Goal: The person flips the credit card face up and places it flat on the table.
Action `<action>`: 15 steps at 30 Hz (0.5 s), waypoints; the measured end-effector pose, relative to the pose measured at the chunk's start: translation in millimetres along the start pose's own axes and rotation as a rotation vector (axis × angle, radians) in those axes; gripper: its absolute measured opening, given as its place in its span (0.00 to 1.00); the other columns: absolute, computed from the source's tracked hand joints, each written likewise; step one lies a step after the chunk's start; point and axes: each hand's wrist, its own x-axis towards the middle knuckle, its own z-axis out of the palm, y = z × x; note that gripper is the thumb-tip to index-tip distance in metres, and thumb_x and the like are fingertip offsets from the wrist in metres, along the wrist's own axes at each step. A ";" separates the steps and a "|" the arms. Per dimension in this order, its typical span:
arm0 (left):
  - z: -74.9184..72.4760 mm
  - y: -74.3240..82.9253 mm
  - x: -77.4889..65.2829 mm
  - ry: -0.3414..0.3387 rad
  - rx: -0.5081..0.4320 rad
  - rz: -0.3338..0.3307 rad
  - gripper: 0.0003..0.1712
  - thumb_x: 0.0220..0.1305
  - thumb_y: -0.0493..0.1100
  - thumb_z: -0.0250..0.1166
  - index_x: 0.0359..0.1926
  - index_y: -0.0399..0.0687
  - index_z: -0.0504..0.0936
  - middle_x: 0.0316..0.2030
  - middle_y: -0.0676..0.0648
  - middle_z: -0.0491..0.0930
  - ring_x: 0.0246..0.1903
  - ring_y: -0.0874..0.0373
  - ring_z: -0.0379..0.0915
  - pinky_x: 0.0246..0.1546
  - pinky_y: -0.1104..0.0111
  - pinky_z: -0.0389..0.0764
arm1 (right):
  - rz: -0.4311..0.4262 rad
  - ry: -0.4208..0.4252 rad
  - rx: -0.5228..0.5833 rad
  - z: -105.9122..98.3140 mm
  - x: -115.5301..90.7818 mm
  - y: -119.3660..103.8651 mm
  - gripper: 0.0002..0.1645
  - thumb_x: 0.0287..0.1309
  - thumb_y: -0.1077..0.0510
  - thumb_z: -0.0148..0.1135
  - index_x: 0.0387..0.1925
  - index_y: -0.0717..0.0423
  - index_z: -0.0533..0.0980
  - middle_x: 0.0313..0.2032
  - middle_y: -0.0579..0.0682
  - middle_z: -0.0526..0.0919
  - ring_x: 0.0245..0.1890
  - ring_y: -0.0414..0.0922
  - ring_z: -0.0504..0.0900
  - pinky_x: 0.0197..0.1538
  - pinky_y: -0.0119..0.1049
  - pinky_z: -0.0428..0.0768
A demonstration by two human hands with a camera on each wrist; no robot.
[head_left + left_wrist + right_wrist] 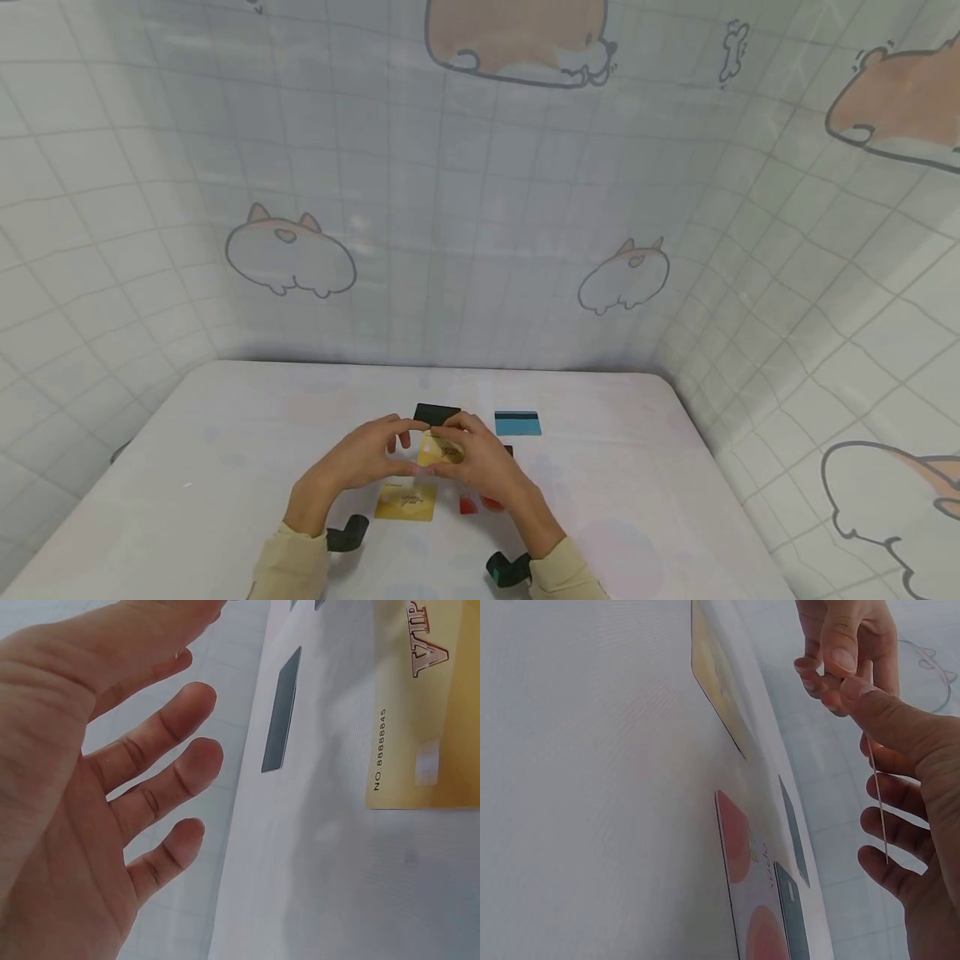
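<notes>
The left hand (pixel 363 454) and right hand (pixel 483 458) meet with fingertips nearly touching, each pinching a thin yellow rectangular card (pixel 438 450) between thumb and index finger; the left hand's other fingers spread loosely. This raised card is above and beyond the flat gold plastic card (pixel 405 502) lettered "VIP", the landmark here. Right of the landmark lies a white card with red circles (pixel 751 881), partly hidden by the right hand in the head view. Beyond the landmark sits a black rectangular card (pixel 437 412); beyond and to its right, a blue card with a dark stripe (pixel 517 426). The step in hand seems to be two-handed handling; moving on calls for a light edge grip.
</notes>
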 end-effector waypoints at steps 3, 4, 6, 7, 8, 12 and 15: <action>1.3 0.0 2.1 0.005 -0.002 -0.003 0.35 0.57 0.60 0.74 0.64 0.61 0.77 0.40 0.57 0.75 0.35 0.61 0.70 0.32 0.68 0.71 | -0.018 0.001 -0.003 0.3 1.2 3.6 0.38 0.57 0.30 0.64 0.64 0.44 0.77 0.54 0.38 0.73 0.53 0.36 0.71 0.49 0.29 0.77; 1.7 -0.1 2.8 0.006 -0.002 -0.004 0.34 0.57 0.60 0.74 0.63 0.61 0.77 0.40 0.57 0.75 0.35 0.61 0.70 0.32 0.68 0.71 | -0.024 0.002 -0.004 0.5 1.6 5.0 0.38 0.57 0.30 0.64 0.64 0.44 0.77 0.54 0.38 0.73 0.52 0.36 0.71 0.49 0.29 0.76; 2.5 -0.4 4.1 0.010 -0.002 -0.006 0.33 0.57 0.59 0.74 0.63 0.61 0.77 0.40 0.57 0.75 0.35 0.60 0.70 0.32 0.68 0.71 | -0.034 0.003 -0.006 0.8 2.3 7.9 0.39 0.58 0.30 0.64 0.64 0.45 0.77 0.54 0.38 0.72 0.52 0.36 0.71 0.49 0.28 0.76; 2.7 -0.6 4.8 0.013 0.001 -0.005 0.33 0.57 0.59 0.74 0.63 0.61 0.77 0.40 0.57 0.75 0.35 0.60 0.70 0.32 0.68 0.71 | -0.038 0.004 -0.007 1.0 2.8 9.4 0.39 0.58 0.30 0.64 0.64 0.45 0.77 0.54 0.38 0.72 0.52 0.36 0.71 0.49 0.28 0.76; 2.8 -0.5 5.4 0.016 0.000 -0.005 0.33 0.57 0.59 0.74 0.63 0.62 0.77 0.40 0.57 0.75 0.35 0.60 0.70 0.32 0.68 0.71 | -0.042 0.006 -0.008 1.2 3.3 10.9 0.39 0.58 0.30 0.64 0.64 0.45 0.77 0.54 0.38 0.72 0.52 0.36 0.71 0.49 0.28 0.76; 1.4 -0.2 6.9 0.024 -0.009 -0.010 0.33 0.58 0.59 0.73 0.63 0.63 0.77 0.40 0.56 0.75 0.36 0.60 0.70 0.31 0.68 0.71 | -0.044 0.011 -0.001 0.7 5.5 16.1 0.40 0.57 0.30 0.65 0.65 0.44 0.75 0.54 0.38 0.72 0.51 0.36 0.71 0.49 0.30 0.77; -0.4 -1.1 7.2 0.031 -0.027 -0.022 0.33 0.58 0.60 0.73 0.64 0.63 0.77 0.40 0.56 0.75 0.36 0.58 0.71 0.31 0.68 0.71 | -0.021 0.006 0.003 -0.1 7.1 19.4 0.41 0.56 0.29 0.65 0.66 0.42 0.75 0.55 0.37 0.72 0.52 0.37 0.71 0.50 0.31 0.77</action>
